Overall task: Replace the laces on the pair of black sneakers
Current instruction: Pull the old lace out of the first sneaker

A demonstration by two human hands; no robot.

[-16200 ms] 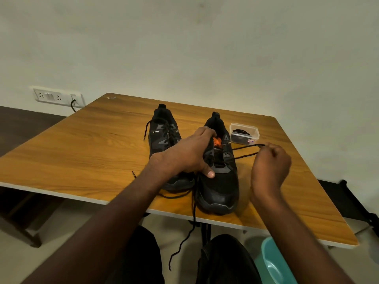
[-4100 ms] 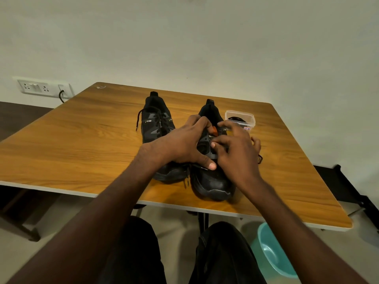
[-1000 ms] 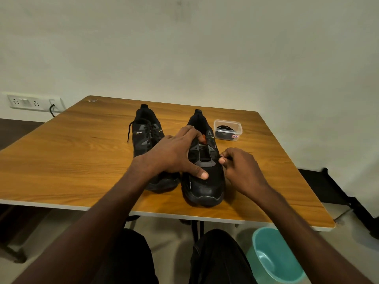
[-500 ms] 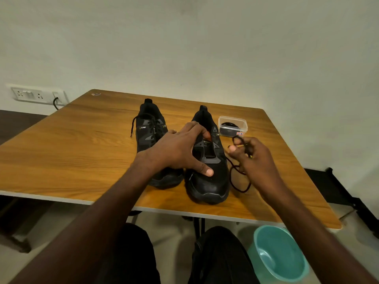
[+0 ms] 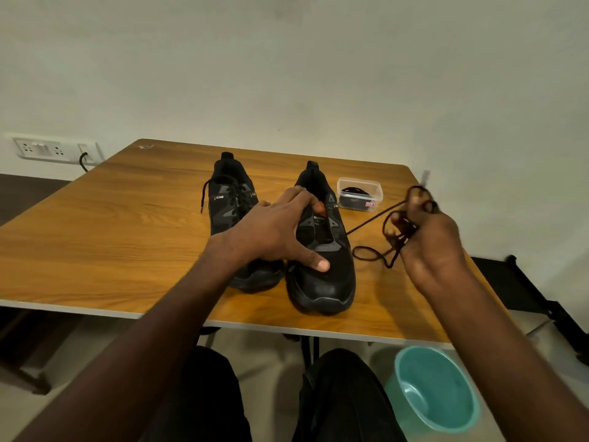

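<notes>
Two black sneakers stand side by side on the wooden tabletop (image 5: 95,237), toes toward the person, heels toward the wall.

Right sneaker (image 5: 322,275): eyelet area open, no lacing visible across the tongue; an orange patch shows inside near the collar. Left hand (image 5: 280,232) rests over it from the left side, fingers curled over the collar edge, thumb pressed on the vamp; the grip is closed on the shoe.

Left sneaker (image 5: 229,202): laced with a black lace, one loose end hanging down its left side. It is touching or just beside the right sneaker; the left forearm covers its toe.

Right hand (image 5: 430,247): raised to the right of the right sneaker, fingers curled, grip closed round a bunched black shoelace (image 5: 369,253). One strand runs taut from the hand back to the right sneaker's eyelet region; whether it is threaded through an eyelet cannot be told. A loop of the lace lies on the tabletop between shoe and hand. Hand is motion-blurred.

Clear plastic container (image 5: 360,194): on the tabletop just behind and right of the right sneaker, lidded, something dark coiled inside, small red-and-blue label on its front wall.

Teal plastic bucket (image 5: 436,390): on the floor under the tabletop's near right corner.

White socket strip (image 5: 51,149): on the wall at left, a black cable plugged in.
</notes>
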